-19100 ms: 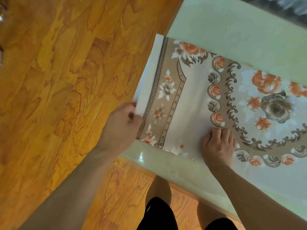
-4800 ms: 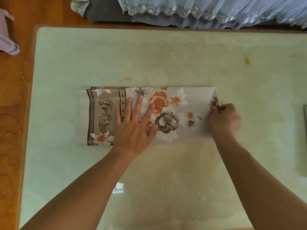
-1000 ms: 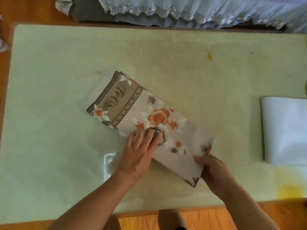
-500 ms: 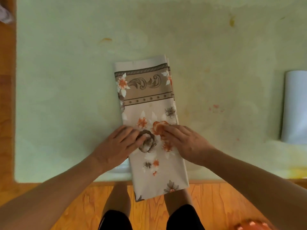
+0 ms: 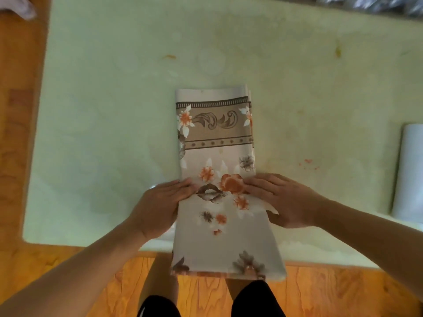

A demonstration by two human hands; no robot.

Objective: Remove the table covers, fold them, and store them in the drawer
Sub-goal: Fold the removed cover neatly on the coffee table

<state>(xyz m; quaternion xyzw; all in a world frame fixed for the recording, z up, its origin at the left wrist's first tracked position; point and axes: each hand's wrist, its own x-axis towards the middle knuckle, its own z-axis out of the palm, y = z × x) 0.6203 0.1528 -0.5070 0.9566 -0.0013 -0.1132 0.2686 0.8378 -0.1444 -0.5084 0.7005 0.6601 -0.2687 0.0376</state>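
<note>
A floral table cover (image 5: 217, 145), folded into a long narrow strip, lies lengthwise on the pale green table (image 5: 103, 110), its near end hanging over the table's front edge. My left hand (image 5: 160, 207) presses flat on the strip's left side with straight fingers. My right hand (image 5: 281, 200) presses flat on its right side, fingertips near the orange flower. Both hands sit about midway along the strip.
A white folded sheet (image 5: 409, 172) lies at the table's right edge. A pale cloth (image 5: 20, 5) shows at the top left on the wooden floor (image 5: 18, 133). My legs stand below the table's front edge.
My two hands have slid apart from the middle of the strip toward its left and right sides. The view has moved closer; the cover lies the same way.
</note>
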